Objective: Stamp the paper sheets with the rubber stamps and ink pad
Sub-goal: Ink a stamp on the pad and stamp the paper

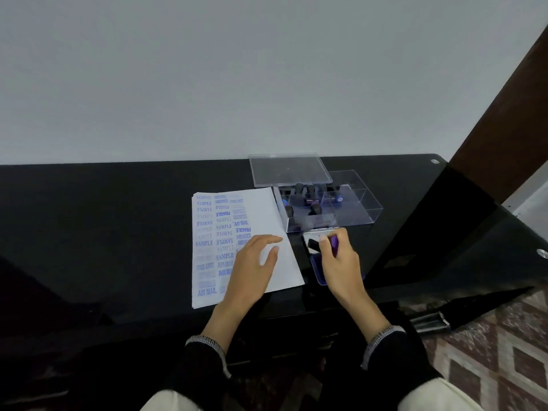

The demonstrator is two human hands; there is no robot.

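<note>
The right hand (341, 259) has its grip curled round a purple rubber stamp (334, 242), held over the blue ink pad (316, 266) on the black surface (118, 221); the left hand (255, 262) rests flat, fingers relaxed, on the paper sheets (267, 212) reading SAMPLE, FRAGILE, AMENDED, AIR MAIL; farther back sits a clear stamp box (350, 209)

left hand (252, 264) flat on stamped paper (268, 215); right hand (338, 259) grips stamp (334, 242) over ink pad (316, 269).
</note>
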